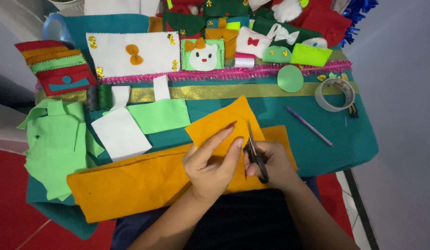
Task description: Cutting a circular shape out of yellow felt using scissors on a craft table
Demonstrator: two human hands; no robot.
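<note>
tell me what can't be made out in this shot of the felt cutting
Head view only:
- Scissors: handles hidden inside the right hand.
- Orange felt piece: near part covered by the left hand.
- Finished felt items at the far side: cut off by the top edge.
- Tape roll: hides part of a dark tool behind it.

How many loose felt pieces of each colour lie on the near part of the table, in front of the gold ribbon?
Orange: 2, the piece being cut by the scissors and the long sheet
White: 1, the sheet
Light green: 2, the flat sheet and the crumpled heap, whose layers cannot be told apart
Total: 5
</note>
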